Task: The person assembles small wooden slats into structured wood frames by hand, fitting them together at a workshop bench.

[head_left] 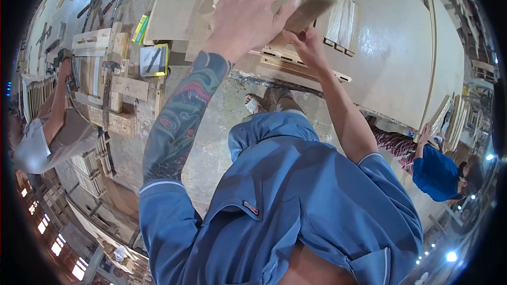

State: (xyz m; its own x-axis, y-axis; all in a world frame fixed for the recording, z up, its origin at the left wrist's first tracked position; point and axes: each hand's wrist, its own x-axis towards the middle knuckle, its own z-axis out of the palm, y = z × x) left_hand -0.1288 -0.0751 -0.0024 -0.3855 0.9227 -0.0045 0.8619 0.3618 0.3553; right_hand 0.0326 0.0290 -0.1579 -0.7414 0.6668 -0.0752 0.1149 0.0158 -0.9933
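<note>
A short brown wooden board [310, 11], blurred at its far end, is raised at a tilt above the worktable. My right hand [307, 47] pinches its near edge between thumb and fingers. Against the board's left side rests the thumb of my left hand [251, 18]; that hand is curled, its fingertips mostly hidden. Just right of the board, a row of pale wooden strips [342, 24] lies side by side on the tabletop. Slotted wooden strips [306, 65] lie below my hands near the table's front edge.
A large pale sheet-topped table [391, 42] spreads ahead. On the left bench are pliers [94, 5], a hammer [109, 74] and a notepad with a pen [153, 60]. One person [39, 137] works at left; another in a blue shirt [435, 171] is at right.
</note>
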